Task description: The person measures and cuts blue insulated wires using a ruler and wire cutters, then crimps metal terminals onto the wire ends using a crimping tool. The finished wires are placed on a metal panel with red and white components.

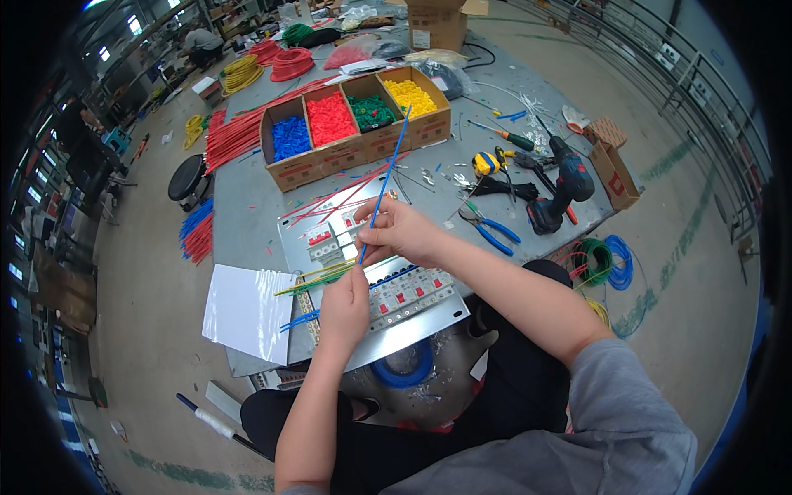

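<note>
Pinching a long blue wire (pixel 386 175) between its fingers, the right hand (pixel 398 233) hovered over the metal panel (pixel 412 326) that lay at the near edge of the bench (pixel 247 190), the wire slanting up and away toward the cardboard box (pixel 356 124) at the middle of the bench. The wire's lower end met the rows of white circuit breakers (pixel 404 289) mounted on the panel, just beside the right hand's fingertips. The left hand (pixel 344 307) rested on the panel's near-left part with its fingers closed down against the breakers, touching a bundle of yellow and green wires (pixel 318 279) that stuck out to the left; whether it actually gripped them could not be told. A white sheet (pixel 245 312) lay at the bench's near-left corner, partly overhanging. The box held four compartments with blue, red, green and yellow pieces in that order from left to right. Loose red wires (pixel 334 198) lay between the box and the panel. Toward the right edge of the bench sat blue-handled pliers (pixel 488 229), a cordless drill (pixel 563 186) and a yellow tape measure (pixel 487 162), well apart from both hands.
</note>
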Demonstrator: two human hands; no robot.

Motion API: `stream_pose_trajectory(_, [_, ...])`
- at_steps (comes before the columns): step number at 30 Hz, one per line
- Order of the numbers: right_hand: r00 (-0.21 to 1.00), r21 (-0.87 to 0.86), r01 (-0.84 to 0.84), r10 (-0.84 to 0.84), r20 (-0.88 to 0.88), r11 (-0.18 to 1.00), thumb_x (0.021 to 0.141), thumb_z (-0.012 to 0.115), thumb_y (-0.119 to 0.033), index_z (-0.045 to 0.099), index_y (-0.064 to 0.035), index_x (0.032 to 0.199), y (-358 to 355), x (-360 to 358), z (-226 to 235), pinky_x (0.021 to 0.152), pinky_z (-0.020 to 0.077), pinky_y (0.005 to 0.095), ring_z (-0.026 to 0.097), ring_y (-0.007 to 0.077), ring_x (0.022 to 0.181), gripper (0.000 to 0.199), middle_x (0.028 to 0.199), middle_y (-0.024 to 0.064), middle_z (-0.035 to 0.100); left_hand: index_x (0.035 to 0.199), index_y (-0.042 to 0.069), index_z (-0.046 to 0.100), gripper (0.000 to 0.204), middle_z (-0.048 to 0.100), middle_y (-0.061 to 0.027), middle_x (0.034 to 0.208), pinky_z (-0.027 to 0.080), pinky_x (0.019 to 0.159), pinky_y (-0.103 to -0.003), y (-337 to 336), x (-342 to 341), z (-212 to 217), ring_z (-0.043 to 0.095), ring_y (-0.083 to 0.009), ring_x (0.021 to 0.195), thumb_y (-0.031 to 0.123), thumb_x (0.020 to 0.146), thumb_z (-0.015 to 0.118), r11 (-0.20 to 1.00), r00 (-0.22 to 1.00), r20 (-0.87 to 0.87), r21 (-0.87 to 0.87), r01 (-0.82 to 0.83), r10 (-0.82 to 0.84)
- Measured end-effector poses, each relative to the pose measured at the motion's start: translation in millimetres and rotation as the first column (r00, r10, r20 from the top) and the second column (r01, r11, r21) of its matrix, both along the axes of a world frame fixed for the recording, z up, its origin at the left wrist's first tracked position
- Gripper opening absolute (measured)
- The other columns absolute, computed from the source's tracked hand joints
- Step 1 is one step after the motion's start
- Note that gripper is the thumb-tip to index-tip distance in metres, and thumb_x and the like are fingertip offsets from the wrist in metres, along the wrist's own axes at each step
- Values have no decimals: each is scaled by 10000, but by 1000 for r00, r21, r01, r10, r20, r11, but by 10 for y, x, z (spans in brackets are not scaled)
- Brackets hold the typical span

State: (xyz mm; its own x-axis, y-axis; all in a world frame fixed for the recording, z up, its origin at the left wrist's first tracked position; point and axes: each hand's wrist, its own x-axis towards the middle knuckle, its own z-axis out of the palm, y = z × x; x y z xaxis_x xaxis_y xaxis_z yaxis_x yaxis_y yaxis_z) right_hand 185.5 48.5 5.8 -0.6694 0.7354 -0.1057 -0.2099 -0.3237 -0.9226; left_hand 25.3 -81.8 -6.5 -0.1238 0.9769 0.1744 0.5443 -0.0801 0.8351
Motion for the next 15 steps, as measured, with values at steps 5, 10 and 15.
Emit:
stream_pose_trajectory(5, [998, 46, 12, -15, 58, 999, 1036, 678, -80, 526, -24, 1344, -21, -40, 31, 820, 685, 391, 766, 252, 926, 348, 1036, 133, 711, 852, -22, 649, 416, 653, -266, 723, 470, 630, -570, 10, -38, -37, 636, -471, 674, 270, 1104, 493, 1000, 966, -258, -1, -25, 24])
stream_pose_trajectory(10, [1000, 8, 12, -12, -4, 1000, 1040, 670, -79, 556, -30, 1356, 0, -28, 51, 825, 684, 388, 770, 250, 937, 339, 1018, 113, 719, 850, -1, 672, 398, 670, -281, 733, 496, 649, -606, -10, -41, 1, 659, -501, 697, 267, 1092, 506, 1000, 955, -295, -14, -24, 19])
stream_pose_trajectory(15, [1000, 76, 9, -10, 11, 997, 1064, 650, -128, 563, -23, 1350, 12, -51, 26, 820, 682, 400, 780, 262, 916, 318, 1001, 118, 730, 817, -42, 612, 419, 620, -261, 685, 451, 605, -544, -33, -62, -16, 628, -479, 657, 233, 1109, 490, 1000, 968, -252, 21, -8, 13])
